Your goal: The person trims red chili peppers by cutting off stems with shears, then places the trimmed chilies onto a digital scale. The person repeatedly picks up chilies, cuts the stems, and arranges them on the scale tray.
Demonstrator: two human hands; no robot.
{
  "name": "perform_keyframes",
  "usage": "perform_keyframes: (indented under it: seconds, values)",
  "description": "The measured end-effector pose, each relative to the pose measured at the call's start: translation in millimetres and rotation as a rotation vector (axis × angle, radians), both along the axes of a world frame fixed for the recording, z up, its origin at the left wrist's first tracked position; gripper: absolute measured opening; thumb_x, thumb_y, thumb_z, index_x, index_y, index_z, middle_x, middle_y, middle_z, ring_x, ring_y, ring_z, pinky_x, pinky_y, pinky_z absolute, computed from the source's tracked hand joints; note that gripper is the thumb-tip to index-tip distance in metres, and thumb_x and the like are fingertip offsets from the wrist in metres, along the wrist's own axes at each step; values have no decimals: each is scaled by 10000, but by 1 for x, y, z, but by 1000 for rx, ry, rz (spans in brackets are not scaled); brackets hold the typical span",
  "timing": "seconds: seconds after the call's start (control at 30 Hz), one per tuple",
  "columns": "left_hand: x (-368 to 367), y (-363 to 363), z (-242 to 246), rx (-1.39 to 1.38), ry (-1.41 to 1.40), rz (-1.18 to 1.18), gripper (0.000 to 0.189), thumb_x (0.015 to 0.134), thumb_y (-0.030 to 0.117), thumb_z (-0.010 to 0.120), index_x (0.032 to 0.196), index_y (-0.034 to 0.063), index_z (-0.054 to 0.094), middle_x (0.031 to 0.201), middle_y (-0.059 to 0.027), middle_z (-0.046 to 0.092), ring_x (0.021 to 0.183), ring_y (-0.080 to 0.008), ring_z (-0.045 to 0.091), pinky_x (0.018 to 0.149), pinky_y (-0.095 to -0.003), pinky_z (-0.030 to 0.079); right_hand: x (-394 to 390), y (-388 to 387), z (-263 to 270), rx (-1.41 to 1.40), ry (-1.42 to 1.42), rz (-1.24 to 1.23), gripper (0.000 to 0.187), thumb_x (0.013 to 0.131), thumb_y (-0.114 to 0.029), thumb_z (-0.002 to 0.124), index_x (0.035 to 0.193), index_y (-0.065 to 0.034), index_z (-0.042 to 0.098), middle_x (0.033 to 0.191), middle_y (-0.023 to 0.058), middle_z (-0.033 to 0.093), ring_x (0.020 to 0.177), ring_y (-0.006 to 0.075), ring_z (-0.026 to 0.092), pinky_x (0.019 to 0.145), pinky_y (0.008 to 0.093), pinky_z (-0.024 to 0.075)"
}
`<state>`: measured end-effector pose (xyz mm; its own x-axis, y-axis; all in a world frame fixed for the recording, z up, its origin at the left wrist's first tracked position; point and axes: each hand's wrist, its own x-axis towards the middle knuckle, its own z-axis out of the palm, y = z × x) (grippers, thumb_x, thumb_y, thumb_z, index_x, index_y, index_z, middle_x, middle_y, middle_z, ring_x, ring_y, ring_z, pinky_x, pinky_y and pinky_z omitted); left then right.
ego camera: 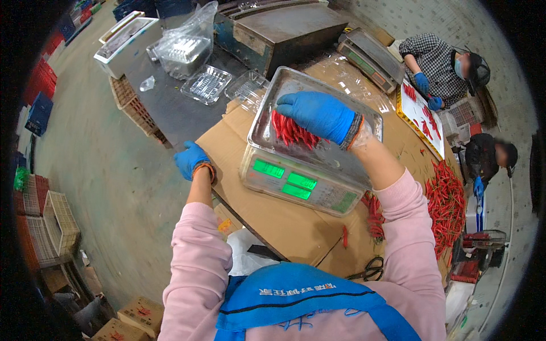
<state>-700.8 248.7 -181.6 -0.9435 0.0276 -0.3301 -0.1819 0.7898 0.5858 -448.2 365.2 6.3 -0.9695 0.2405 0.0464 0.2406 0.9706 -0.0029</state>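
Observation:
On the metal tray (354, 164) of a digital scale (298, 183) with lit green displays lies a bunch of red chili peppers (294, 133). My right hand (320, 115), in a blue glove, is over the bunch with its fingers around the top of it. My left hand (190, 160), gloved in blue too, rests at the edge of the cardboard-covered table (226, 170) and holds no loose object that I can see. A second bunch of chilies (373, 217) lies beside my right forearm, near a single chili (345, 236) and black-handled scissors (373, 269).
A large chili heap (445, 204) lies at the right. Clear plastic containers (207, 84) and a metal-topped box (281, 30) stand beyond the scale. Two co-workers sit at the right, one by a white tray (420, 113) and a second scale (371, 62). Crates (62, 221) stand at the left.

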Motion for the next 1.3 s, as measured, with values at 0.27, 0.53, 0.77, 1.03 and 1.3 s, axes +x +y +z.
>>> perform_keyframes:
  seconds: [0.27, 0.53, 0.77, 1.03, 1.3]
  values:
    - [4, -1, 5, -2, 41, -9, 553, 818, 417, 436, 1052, -73, 543, 1038, -268, 604, 876, -387, 626, 748, -472, 489, -11, 1, -8, -31, 13, -1, 256, 802, -39, 496, 1030, -70, 609, 1044, 154, 604, 933, 335, 591, 818, 381, 482]
    - [-4, 2, -7, 11, -17, -22, 562, 835, 432, 428, 1061, -70, 542, 1038, -262, 606, 874, -382, 628, 738, -478, 492, -12, 3, 5, -80, 183, -72, 192, 799, -94, 553, 975, -70, 626, 964, 134, 614, 895, 333, 569, 804, 399, 461]
    - [1, -1, 5, -15, -8, -3, 560, 845, 426, 422, 1084, -68, 535, 1063, -261, 599, 880, -385, 625, 737, -484, 491, -34, -25, 0, 117, 150, -60, 194, 709, -267, 652, 757, -79, 646, 811, 122, 617, 790, 314, 597, 681, 410, 480]
    - [3, -3, 11, 11, -1, -19, 570, 836, 420, 430, 1100, -75, 531, 1098, -272, 581, 933, -383, 612, 784, -482, 480, -25, -10, -10, -115, 31, -67, 265, 788, -291, 612, 882, -45, 632, 949, 131, 604, 894, 324, 561, 805, 400, 452]
    - [3, -1, 5, 4, 13, -14, 565, 836, 425, 432, 1084, -71, 536, 1088, -269, 584, 923, -382, 616, 775, -477, 482, 4, -7, -7, -120, -30, -198, 281, 776, -304, 622, 850, -33, 628, 908, 147, 599, 874, 331, 561, 782, 403, 453]
